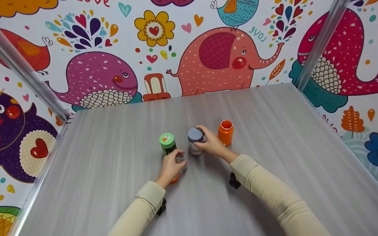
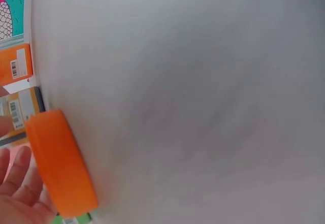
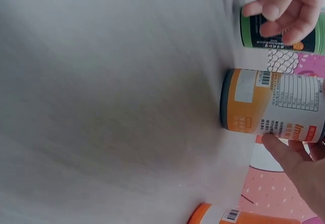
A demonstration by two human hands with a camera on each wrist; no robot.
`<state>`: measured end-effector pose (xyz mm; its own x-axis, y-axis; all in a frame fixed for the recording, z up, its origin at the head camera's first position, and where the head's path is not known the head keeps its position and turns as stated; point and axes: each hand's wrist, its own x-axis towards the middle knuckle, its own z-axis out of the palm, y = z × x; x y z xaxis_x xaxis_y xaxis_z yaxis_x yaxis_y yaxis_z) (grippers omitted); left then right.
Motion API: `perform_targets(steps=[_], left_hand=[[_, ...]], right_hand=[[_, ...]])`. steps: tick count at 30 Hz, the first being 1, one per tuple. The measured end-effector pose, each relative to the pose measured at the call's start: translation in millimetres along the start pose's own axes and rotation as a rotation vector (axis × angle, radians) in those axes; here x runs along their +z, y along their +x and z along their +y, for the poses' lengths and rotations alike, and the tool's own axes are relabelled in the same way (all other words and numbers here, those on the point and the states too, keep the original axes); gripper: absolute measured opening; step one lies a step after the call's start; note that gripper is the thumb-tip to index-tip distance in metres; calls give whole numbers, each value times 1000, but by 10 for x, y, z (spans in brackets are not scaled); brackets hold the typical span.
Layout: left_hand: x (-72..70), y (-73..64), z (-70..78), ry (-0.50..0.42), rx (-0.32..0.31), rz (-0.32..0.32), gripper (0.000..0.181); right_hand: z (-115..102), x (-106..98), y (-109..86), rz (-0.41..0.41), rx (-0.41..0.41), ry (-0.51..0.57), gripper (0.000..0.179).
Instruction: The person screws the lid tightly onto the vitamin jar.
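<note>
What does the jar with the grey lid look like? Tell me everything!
The cylindrical, plastic-looking jar has a blue-grey lid on top, a dark bottom edge and an orange-and-white label with a barcode, small print and a red patch. It stands upright on the grey, streaky table between a green-lidded jar and an open orange bottle. The person's right hand grips it.

Orange lid (image 2: 62, 163) on grey tabletop (image 2: 198, 107), barcoded jar (image 2: 25, 104) and bottle (image 2: 14, 64) beyond

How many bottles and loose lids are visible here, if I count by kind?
Closed bottles, green-lidded dark cylindrical bottle and grey-lidded cylindrical bottle: 2
Open orange cylindrical bottle: 1
Loose round orange plastic lid: 1
Total: 4
</note>
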<state>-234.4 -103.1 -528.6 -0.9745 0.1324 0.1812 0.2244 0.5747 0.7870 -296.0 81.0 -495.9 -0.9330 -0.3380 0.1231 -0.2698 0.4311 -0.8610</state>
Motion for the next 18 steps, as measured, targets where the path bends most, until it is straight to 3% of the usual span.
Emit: perform_targets(steps=[6, 13, 18], left_hand=[[-28, -51, -2, 4, -45, -40, 25], [-87, -77, -28, 36, -91, -66, 30], [-116, -97, -48, 29, -103, -105, 36]], right_hand=[[18, 31, 63, 25, -4, 8, 59], [-44, 18, 41, -13, 27, -26, 69], [-128, -134, -73, 22, -72, -94, 77]])
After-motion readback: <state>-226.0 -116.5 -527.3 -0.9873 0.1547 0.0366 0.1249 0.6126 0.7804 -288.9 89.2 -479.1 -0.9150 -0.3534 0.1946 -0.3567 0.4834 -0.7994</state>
